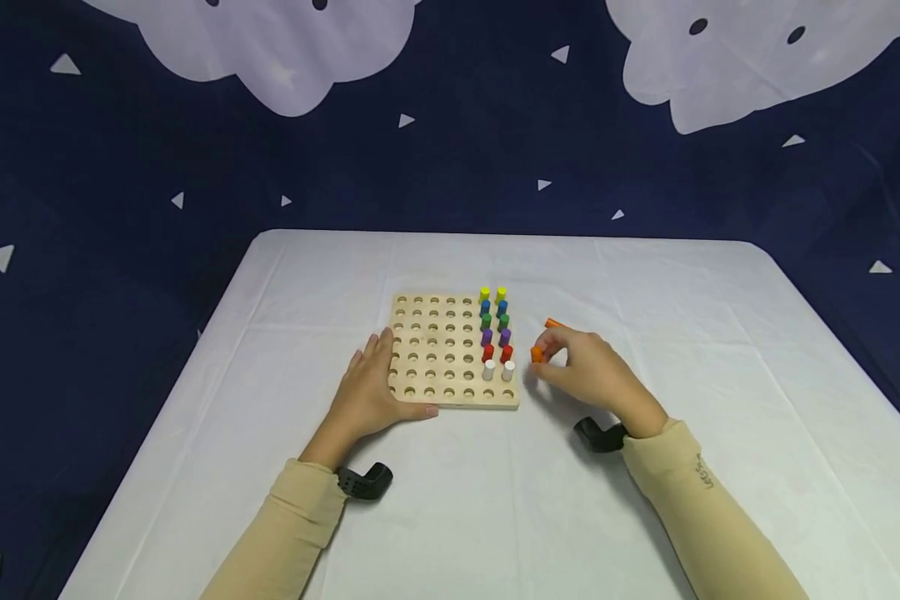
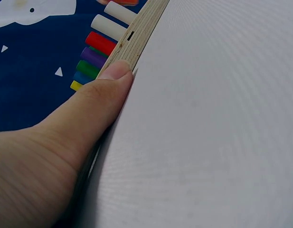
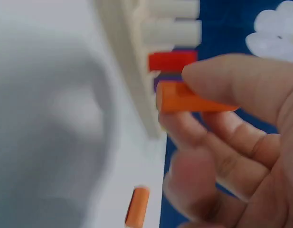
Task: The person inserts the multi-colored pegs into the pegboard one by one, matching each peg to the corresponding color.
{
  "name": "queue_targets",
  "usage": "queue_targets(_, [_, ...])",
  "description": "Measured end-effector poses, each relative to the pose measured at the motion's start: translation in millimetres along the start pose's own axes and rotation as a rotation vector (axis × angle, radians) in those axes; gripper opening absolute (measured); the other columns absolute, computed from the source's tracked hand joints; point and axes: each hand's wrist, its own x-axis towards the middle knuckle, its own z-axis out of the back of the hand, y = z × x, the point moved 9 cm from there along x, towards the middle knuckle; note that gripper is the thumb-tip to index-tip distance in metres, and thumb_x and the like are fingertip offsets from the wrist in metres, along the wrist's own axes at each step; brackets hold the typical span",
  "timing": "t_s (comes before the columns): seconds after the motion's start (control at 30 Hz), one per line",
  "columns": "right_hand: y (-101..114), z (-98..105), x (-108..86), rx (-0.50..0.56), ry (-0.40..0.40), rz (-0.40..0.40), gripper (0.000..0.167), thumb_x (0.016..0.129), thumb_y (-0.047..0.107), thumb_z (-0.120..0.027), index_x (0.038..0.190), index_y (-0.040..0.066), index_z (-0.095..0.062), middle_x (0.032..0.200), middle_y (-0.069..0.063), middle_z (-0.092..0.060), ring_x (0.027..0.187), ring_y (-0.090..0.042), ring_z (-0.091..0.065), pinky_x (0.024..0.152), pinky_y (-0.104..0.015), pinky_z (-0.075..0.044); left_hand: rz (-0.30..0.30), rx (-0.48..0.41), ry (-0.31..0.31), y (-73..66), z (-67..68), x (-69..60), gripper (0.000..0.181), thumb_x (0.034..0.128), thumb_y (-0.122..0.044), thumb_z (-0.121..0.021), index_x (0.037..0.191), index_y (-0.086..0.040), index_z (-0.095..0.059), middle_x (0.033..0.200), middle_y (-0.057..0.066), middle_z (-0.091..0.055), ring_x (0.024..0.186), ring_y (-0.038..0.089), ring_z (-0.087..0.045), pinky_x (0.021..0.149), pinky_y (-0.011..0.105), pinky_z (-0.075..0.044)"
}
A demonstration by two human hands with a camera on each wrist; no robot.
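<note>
A wooden pegboard [image 1: 431,350] with rows of round holes lies on the table. Its two right-hand columns hold pegs in pairs: yellow, blue, green, purple, red [image 1: 507,353] and white [image 1: 508,372]; the nearest row of holes at the front has none. My left hand [image 1: 367,392] rests against the board's left side and front corner, the thumb [image 2: 113,73] pressing along the front edge. Just right of the board, my right hand [image 1: 588,371] pinches an orange peg [image 3: 189,97] between thumb and fingers, above the table. Another orange peg [image 1: 553,323] lies on the cloth beyond that hand.
A white cloth [image 1: 450,517] covers the table. Behind it hangs a dark blue backdrop [image 1: 465,158] with white clouds and triangles. Black wrist devices [image 1: 367,482] sit at both cuffs.
</note>
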Motion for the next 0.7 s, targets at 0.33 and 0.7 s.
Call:
queue_targets(0.33, [43,-17,-6.8,0.213,0.063,0.123,0.016,0.083,0.024,-0.081,0.091,0.024,-0.067,0.1,0.006,-0.074,0.052,-0.013,-0.047,0.057,-0.025,-0.047,0.01,0.006,-0.004,1.4,1.6,-0.8,0.148,0.0534,-0.066,-0.089,0.159,0.0,-0.008,0.164,0.023,-0.014,0.155,0.036,-0.009,0.128,0.049,-0.007])
queue_targets(0.7, [64,-36,-10.6,-0.051,-0.013,0.189,0.014,0.082,0.022,-0.081,0.088,0.025,-0.068,0.082,0.014,-0.071,0.064,-0.005,-0.053,0.059,-0.023,-0.041,0.01,-0.002,0.004,0.4,0.2,-0.5,0.147,0.0539,-0.065,-0.089,0.158,0.0,-0.008,0.165,0.022,-0.015,0.155,0.035,-0.009,0.128,0.048,-0.006])
